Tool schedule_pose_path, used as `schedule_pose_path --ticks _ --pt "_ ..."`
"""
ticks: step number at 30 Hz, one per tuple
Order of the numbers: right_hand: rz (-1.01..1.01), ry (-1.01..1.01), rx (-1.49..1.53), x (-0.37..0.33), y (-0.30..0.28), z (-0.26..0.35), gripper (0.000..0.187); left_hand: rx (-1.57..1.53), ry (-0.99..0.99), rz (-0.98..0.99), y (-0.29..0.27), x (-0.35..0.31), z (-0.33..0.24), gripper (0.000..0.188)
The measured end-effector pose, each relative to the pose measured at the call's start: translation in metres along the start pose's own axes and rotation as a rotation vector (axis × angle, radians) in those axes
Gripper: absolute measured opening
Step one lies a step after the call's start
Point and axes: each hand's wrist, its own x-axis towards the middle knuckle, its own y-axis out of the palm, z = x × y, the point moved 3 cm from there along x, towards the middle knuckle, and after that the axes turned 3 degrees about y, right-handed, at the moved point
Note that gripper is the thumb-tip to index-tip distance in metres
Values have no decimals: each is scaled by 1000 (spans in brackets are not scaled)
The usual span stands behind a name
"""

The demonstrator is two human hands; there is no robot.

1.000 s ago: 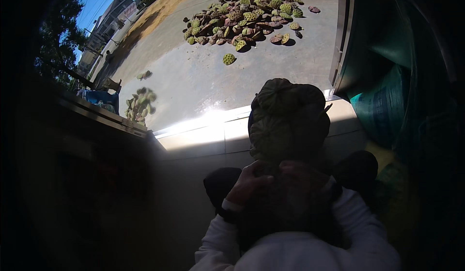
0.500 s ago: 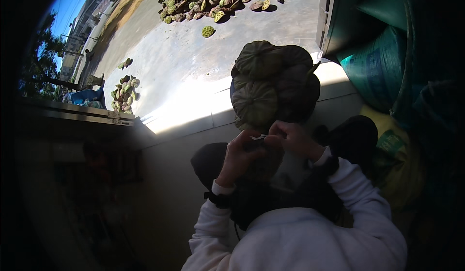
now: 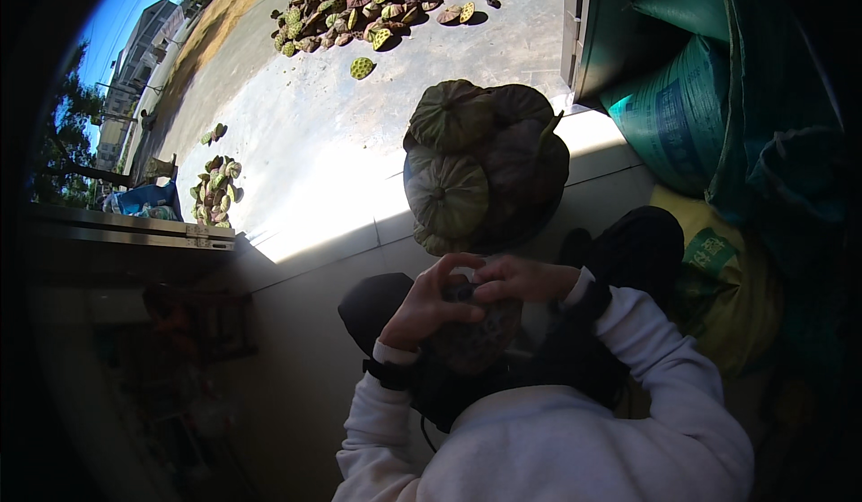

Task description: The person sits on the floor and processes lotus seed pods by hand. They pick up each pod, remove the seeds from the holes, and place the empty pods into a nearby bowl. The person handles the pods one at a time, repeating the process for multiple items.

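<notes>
Head view: the left hand [image 3: 420, 312] curls fingers and thumb around a dark, rounded lotus seed pod [image 3: 489, 333], its face marked with a pale netted pattern, over the person's lap. Beside those fingertips, the right hand [image 3: 532, 279] has its fingers bent at the pod's upper edge; whether they pinch anything, I cannot tell. By the tiled floor's [image 3: 359, 252] sunlit far edge sits a mound of ribbed, round-backed pods [image 3: 449, 198]. Near that edge's right end bulges a glossy green sack [image 3: 678, 116], beyond a creased yellow sack [image 3: 729, 309].
</notes>
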Motion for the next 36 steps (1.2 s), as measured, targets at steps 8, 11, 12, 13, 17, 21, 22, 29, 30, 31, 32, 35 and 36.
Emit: schedule_pose_path --ticks 8,11,12,13,17,21,22,29,30,31,32,35,36 --pt "-29 28 406 -5 16 -2 21 19 8 113 -5 5 0 69" --pt "-189 170 41 -9 10 6 26 106 29 102 -5 10 -2 70" --pt "-168 95 -62 -10 8 13 28 119 -1 110 -4 10 -2 69" --pt "-171 76 -190 -12 6 18 30 131 -34 117 -3 10 -2 69" --pt "-153 7 -427 -15 2 27 28 254 81 167 -2 15 -7 68" --pt "-132 111 86 -13 6 18 26 60 53 168 -9 19 -6 73" --pt "-97 61 132 -14 6 19 30 21 82 167 -10 20 -6 74" --pt "-237 104 329 -15 4 12 26 40 105 98 -22 22 7 73" --pt "-306 134 368 -18 3 9 26 60 107 78 -24 22 9 72" --pt "-323 103 421 -20 3 6 25 96 105 49 -26 22 12 71" --pt "-419 129 365 -23 0 2 24 78 117 35 -28 22 14 71" --pt "-692 -7 412 -31 -11 -11 23 52 128 -31 -33 20 21 69" --pt "-874 -83 532 -35 -17 -17 22 33 135 -56 -34 20 23 68"
